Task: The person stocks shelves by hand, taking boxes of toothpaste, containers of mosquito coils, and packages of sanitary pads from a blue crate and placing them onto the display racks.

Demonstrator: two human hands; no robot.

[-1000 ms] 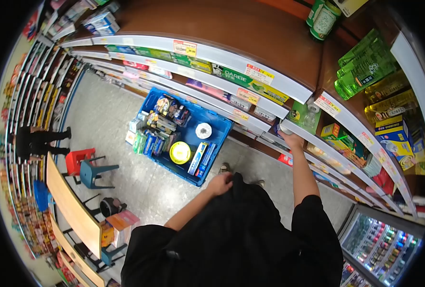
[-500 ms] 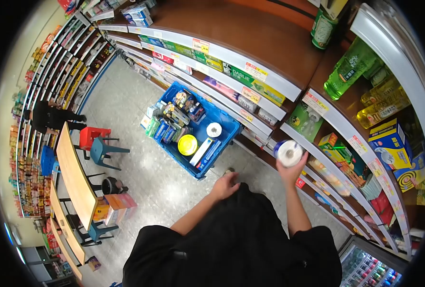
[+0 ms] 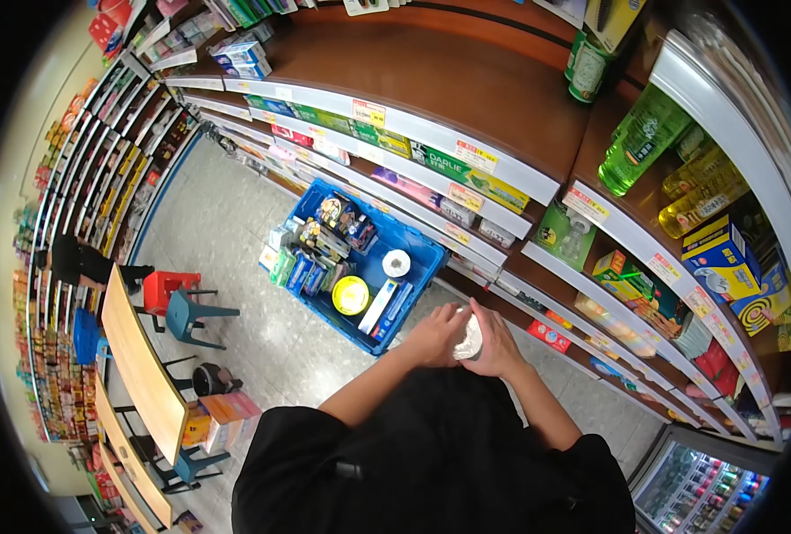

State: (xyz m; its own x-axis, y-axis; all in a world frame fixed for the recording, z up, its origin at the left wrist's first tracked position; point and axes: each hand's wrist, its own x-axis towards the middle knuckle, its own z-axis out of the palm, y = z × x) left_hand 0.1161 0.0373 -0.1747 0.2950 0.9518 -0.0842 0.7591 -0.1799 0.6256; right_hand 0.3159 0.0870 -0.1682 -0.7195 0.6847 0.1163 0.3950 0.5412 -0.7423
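Observation:
Both of my hands are close together in front of my body, around a white round container [image 3: 469, 339]. My left hand [image 3: 438, 335] has its fingers curled against one side of it. My right hand [image 3: 498, 345] grips the opposite side, and the fingers hide much of the container. Just beyond my hands, a blue crate [image 3: 438, 264] stands beside the shelving. In it are a similar white round item [image 3: 396, 262], a yellow round tub [image 3: 351, 295], a long white-and-blue box [image 3: 380, 307] and several small packages packed at its left end.
Shelving [image 3: 466, 53] with toothpaste boxes runs along the right, with green bottles [image 3: 643, 133] on it. To the left are a long wooden table [image 3: 137, 338], a teal stool [image 3: 190, 313] and a red stool [image 3: 166, 289]. Another person [image 3: 84, 262] is by the far shelves.
My right hand has brought the white round container from beside the shelf toward my body. My left hand has moved over to meet it and now touches it too.

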